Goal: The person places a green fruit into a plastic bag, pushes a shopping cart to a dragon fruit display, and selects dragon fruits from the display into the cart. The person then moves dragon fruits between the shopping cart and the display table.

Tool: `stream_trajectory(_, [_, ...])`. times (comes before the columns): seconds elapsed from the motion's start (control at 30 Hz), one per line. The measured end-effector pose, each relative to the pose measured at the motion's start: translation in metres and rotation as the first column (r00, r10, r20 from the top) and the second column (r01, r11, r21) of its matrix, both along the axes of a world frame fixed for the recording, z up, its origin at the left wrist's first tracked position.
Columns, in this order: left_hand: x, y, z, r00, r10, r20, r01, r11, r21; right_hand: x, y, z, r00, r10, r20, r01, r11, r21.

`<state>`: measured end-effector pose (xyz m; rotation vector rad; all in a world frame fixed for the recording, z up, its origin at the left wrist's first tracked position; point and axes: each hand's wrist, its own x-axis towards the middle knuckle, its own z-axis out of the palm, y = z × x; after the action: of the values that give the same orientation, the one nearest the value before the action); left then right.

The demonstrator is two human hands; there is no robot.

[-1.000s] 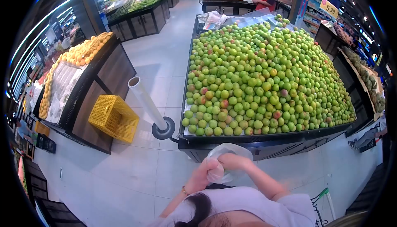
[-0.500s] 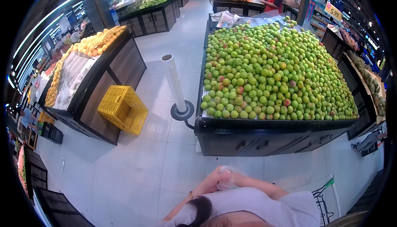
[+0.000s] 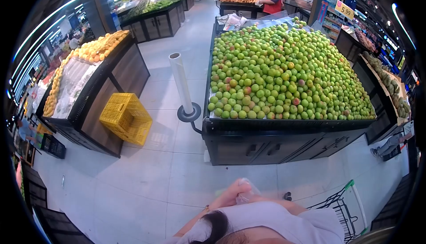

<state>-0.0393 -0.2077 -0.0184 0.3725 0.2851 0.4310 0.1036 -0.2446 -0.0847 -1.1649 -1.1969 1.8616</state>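
Observation:
Close to my chest, my left hand (image 3: 231,194) has its fingers curled round a crumpled clear plastic bag (image 3: 249,191). From the other side, my right hand (image 3: 256,198) meets the bag; its fingers are mostly covered by the plastic and my left hand. Whether anything is inside the bag cannot be made out. Ahead of both hands, beyond a strip of floor, a black display stand (image 3: 284,130) bears a large heap of green, partly reddish plum-like fruit (image 3: 284,75).
A white bag roll (image 3: 180,84) stands on a post at the stand's left corner. A yellow crate (image 3: 126,119) lies on its side by the orange-fruit stand (image 3: 113,84). A shopping cart (image 3: 346,210) is at my right. A person in a red vest (image 3: 272,2) stands farther back.
The view has shifted slightly, showing more of the cart at right. My hands have moved a little against each other at the bag, which now sticks out above my right hand.

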Motion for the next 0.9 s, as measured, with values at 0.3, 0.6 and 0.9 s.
stream_trajectory(0.3, [0.061,-0.008,0.008,1.000,0.027,0.012,-0.025,0.988,-0.151,0.053,-0.005,0.006,1.000,-0.029,-0.007,0.029,0.999,-0.020])
stream_trajectory(0.6, [0.156,-0.019,0.006,0.997,0.026,-0.069,-0.034,0.992,-0.123,0.139,-0.023,0.009,0.989,-0.144,-0.041,0.140,0.987,-0.083])
stream_trajectory(0.9, [0.206,-0.016,0.009,0.960,0.196,-0.198,-0.182,0.979,0.087,0.188,-0.007,0.010,0.995,-0.101,0.027,0.101,0.995,0.003])
